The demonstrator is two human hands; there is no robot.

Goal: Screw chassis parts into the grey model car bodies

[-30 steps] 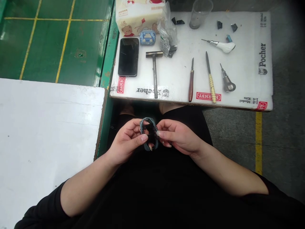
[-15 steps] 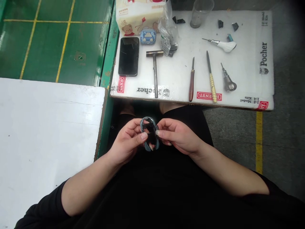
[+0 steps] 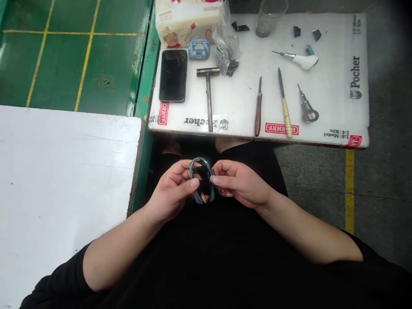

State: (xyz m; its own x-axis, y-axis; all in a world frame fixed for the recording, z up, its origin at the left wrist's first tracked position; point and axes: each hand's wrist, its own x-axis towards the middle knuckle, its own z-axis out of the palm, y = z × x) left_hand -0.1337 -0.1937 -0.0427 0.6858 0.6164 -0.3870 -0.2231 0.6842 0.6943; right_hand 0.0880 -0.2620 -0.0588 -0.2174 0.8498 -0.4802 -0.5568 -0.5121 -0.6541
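Over my lap I hold a small grey-blue model car body shell [image 3: 197, 198], an oval frame with wide openings and glossy black inside. My left hand [image 3: 175, 186] grips its left side, thumb on top and fingers curled beneath; one fingertip shows through the lower opening. At the right edge of the shell, my right hand [image 3: 236, 182] is closed, its thumb and index finger pinching a small black part [image 3: 212, 172] against the side. The fingers largely cover that part, so its shape is hard to make out.
On the foam-covered bench [image 3: 240, 109] ahead lie a T-shaped metal tool [image 3: 209, 101], a wooden-handled blade [image 3: 258, 113], a file [image 3: 285, 103], a metal-handled driver [image 3: 307, 107], a white-handled driver [image 3: 302, 61] and a phone [image 3: 173, 76]. A clear cup [image 3: 268, 19] stands behind. A white board [image 3: 64, 171] is at left.
Both hands keep nearly the same hold on the shell. The bench shifts very slightly in view.
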